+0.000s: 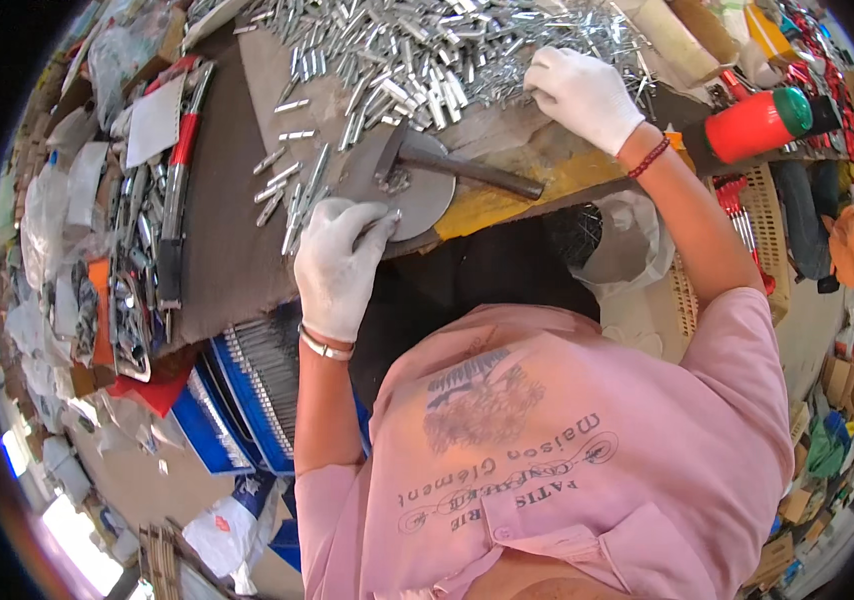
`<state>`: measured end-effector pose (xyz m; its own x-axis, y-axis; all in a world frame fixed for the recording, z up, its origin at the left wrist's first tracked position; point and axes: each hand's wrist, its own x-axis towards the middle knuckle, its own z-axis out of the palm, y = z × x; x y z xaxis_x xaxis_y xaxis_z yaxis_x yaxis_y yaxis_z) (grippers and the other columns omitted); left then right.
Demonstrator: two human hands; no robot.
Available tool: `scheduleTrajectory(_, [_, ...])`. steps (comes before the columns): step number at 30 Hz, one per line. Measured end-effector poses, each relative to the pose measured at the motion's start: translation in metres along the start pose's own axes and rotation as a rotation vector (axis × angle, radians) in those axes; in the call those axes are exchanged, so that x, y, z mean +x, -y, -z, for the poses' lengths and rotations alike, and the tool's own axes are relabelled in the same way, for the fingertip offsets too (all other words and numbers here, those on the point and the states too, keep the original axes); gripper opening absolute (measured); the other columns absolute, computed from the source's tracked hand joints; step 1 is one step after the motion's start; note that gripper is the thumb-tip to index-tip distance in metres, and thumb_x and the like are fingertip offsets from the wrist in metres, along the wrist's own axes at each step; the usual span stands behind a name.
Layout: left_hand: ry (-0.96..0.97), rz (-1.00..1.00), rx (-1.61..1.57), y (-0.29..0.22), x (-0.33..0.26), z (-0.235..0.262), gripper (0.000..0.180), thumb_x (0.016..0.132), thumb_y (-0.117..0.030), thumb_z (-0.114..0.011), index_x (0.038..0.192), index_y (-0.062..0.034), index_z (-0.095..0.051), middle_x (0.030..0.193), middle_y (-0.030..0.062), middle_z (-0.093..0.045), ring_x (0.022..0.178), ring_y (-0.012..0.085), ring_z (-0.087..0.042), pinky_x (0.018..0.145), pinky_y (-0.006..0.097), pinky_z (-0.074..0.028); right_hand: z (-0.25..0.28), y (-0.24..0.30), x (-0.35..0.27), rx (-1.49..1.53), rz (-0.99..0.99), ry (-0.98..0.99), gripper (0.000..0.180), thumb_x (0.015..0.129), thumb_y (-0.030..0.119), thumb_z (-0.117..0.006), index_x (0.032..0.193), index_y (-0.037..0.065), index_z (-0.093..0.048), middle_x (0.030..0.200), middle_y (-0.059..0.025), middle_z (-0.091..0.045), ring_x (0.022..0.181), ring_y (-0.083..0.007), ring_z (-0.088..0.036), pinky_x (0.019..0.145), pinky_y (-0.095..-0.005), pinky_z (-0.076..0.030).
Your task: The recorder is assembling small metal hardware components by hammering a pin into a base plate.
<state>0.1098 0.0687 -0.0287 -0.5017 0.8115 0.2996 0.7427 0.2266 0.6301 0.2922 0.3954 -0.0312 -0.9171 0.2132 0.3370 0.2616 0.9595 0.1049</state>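
My left hand [339, 262], in a white glove, rests at the near edge of a round grey metal plate [425, 195] on the workbench, fingertips pinching something small that I cannot make out. A hammer [447, 165] lies across the plate, its head over the plate and its dark handle pointing right. My right hand [579, 94], also gloved, reaches into a large heap of small shiny metal pieces [427, 50] at the far side of the bench, fingers curled among them. A few loose metal pieces [292, 185] lie left of the plate.
A red bottle with a green cap [759, 120] stands at the right. Long red-handled tools [179, 170] and metal clutter line the bench's left side. Blue trays holding rows of metal rods [257, 390] sit below the bench. Boxes and bags crowd the floor.
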Motion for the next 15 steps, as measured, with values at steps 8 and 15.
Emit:
scheduleTrajectory(8, [-0.024, -0.031, -0.123, 0.009, 0.000, -0.001, 0.013, 0.083, -0.011, -0.082, 0.095, -0.0091, -0.078, 0.091, 0.0082, -0.068, 0.086, 0.0283, -0.067, 0.077, 0.038, -0.054, 0.005, 0.060, 0.002, 0.180, -0.019, -0.131, 0.010, 0.090, 0.013, -0.071, 0.099, 0.015, -0.069, 0.088, -0.0036, -0.067, 0.082, -0.0267, -0.070, 0.070, -0.0372, -0.057])
scheduleTrajectory(15, [-0.049, -0.035, -0.146, 0.008, 0.001, -0.004, 0.014, 0.081, -0.010, -0.083, 0.094, -0.0089, -0.077, 0.091, 0.0085, -0.068, 0.087, 0.0292, -0.068, 0.076, 0.038, -0.054, 0.019, 0.134, -0.013, 0.418, -0.003, -0.043, 0.004, 0.086, 0.011, -0.073, 0.090, 0.012, -0.071, 0.091, -0.0050, -0.062, 0.084, -0.0263, -0.068, 0.073, -0.0375, -0.057])
